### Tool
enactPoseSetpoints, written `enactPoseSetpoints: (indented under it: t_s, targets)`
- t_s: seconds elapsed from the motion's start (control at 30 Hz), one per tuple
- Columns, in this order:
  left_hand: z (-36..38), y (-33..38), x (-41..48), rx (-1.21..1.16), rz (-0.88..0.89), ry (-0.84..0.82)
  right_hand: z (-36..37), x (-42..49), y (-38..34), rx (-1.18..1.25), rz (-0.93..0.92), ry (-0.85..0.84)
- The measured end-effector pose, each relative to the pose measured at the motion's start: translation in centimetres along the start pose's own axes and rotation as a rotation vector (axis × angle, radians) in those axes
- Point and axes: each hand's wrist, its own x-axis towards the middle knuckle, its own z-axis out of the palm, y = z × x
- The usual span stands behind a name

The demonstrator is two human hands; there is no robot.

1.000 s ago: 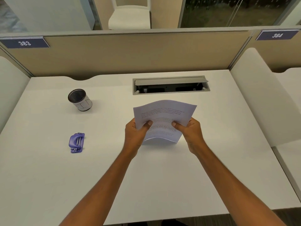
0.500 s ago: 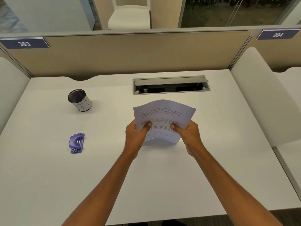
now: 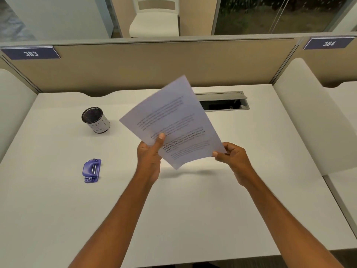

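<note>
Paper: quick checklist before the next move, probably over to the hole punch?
1. Left hand grips the paper, thumb on top: ok.
2. Right hand pinches its lower right corner: ok.
3. Paper lifted off the desk, tilted: ok.
4. Sheet count and edge alignment: cannot tell.
5. Hole punch lies on the desk to the left, untouched: ok.
6. Pen cup upright, apart from the paper: ok.

Both arms stretch forward, left grip [image 3: 149,154] and right grip [image 3: 232,158] pinching, thumbs uppermost.
</note>
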Motion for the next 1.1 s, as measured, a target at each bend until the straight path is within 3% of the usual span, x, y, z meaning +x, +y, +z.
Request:
enactPoseSetpoints:
  t_s: [0.23, 0.5, 0.67, 0.87, 1.1]
  targets:
    - [1.0, -1.4, -0.1, -0.292, -0.165, -0.001, 4.2, -0.1, -0.4, 0.461, -0.004, -0.02]
    - [-0.1, -1.1, 0.1, -0.318, -0.151, 0.064, 4.6, 0.5, -0.9, 0.466, -0.007, 0.101]
    - [-5.1, 2.1, 2.4, -0.031, -0.014, -0.016, 1.6, 0.4, -1.6, 0.354, -0.005, 0.081]
    - [-5.9, 3.8, 3.1, 0.472, -0.033, -0.31, 0.4, 0.3, -2.1, 0.169, 0.0, 0.05]
    - [-4.6, 0.2, 2.2, 0.44, 0.032, -0.187, 1.3, -0.2, -0.5, 0.089, -0.017, 0.112]
